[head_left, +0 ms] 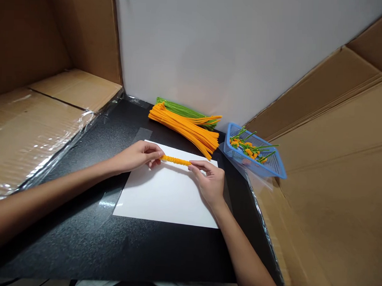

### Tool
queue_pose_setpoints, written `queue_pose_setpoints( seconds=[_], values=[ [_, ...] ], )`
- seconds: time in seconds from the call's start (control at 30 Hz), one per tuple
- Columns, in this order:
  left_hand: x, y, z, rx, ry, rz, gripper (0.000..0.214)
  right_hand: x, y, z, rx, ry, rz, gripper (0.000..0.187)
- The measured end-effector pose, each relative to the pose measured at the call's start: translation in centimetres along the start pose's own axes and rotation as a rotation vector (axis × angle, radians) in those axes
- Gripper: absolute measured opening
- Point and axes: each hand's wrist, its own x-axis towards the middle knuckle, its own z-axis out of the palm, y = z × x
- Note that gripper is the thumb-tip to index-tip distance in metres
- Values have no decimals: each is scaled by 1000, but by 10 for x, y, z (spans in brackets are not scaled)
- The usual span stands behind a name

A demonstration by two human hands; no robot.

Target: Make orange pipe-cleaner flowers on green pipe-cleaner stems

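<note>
Both my hands hold one orange pipe cleaner (176, 161), coiled tight along its length, level above a white sheet of paper (166, 196). My left hand (139, 154) pinches its left end with thumb and fingers closed. My right hand (208, 179) pinches the right end the same way. The sheet lies on a black tabletop (110, 240).
Behind the sheet lies a bundle of orange pipe cleaners (187, 128) with green ones (180, 109) behind it. A blue mesh basket (274, 165) at the right holds several small orange-and-green pieces. Cardboard walls (335, 166) flank both sides; a white wall (229, 56) stands behind.
</note>
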Motion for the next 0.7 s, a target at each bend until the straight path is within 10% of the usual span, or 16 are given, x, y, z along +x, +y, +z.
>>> queue_pose_setpoints(
  seconds=[0.27,0.7],
  values=[
    [-4,-13,-15,1107,265,686,26,6,7,-4,176,31,197,14],
    [-5,-22,-8,1245,236,855,28,4,6,-2,160,-92,275,14]
  ],
)
